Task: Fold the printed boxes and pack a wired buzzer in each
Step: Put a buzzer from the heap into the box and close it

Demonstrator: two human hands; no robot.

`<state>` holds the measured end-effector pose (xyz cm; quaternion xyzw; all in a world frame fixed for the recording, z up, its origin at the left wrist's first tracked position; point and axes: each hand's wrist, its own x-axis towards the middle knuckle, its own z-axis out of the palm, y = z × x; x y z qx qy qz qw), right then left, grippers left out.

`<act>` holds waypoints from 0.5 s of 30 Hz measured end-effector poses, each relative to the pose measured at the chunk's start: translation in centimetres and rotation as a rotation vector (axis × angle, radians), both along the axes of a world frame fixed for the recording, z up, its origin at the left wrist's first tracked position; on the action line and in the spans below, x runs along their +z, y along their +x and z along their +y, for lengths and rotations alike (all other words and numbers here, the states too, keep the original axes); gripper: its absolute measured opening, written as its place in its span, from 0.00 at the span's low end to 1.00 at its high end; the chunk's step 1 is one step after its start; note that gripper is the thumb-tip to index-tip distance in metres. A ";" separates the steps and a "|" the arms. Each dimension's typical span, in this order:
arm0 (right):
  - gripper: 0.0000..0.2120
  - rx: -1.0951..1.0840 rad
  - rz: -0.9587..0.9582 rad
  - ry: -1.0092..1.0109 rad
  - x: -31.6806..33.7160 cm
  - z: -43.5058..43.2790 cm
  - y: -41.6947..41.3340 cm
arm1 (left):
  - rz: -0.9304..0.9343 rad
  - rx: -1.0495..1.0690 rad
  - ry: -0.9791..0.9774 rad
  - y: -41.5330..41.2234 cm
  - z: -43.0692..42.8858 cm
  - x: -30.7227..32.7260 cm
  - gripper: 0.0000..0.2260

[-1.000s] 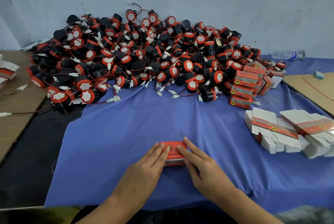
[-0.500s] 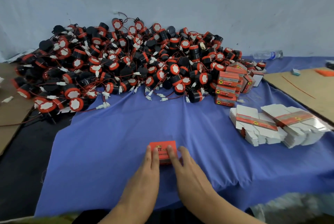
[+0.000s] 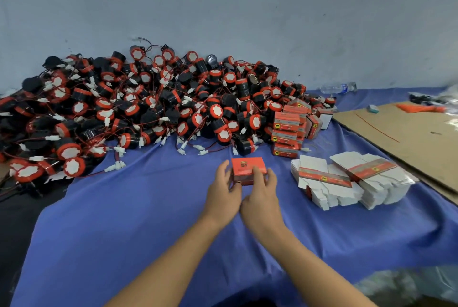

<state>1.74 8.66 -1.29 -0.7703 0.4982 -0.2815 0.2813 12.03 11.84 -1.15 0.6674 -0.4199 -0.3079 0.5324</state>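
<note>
A small red printed box, folded shut, is held between both hands above the blue cloth. My left hand grips its left side and my right hand grips its right side and front. Behind it a large heap of black and red wired buzzers with white plugs spreads along the wall. A stack of closed red boxes stands at the heap's right end. Two piles of flat white box blanks with red bands lie to the right of my hands.
Brown cardboard sheets lie at the far right, with a small teal block and orange material on them. A plastic water bottle lies against the wall. Black surface shows at the left past the cloth's edge.
Both hands have carried the red box forward and to the right, off the cloth, toward the stack of closed boxes. The camera has tilted up.
</note>
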 end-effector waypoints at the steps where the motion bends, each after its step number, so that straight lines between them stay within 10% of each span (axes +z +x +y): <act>1: 0.33 -0.018 -0.002 -0.003 0.0 -1.4 0.1 | 0.073 -0.014 0.013 -0.3 -1.5 0.1 0.22; 15: 0.37 -0.086 0.223 0.033 -5.2 -15.4 2.6 | 0.092 -0.121 0.208 1.4 -16.7 -4.3 0.08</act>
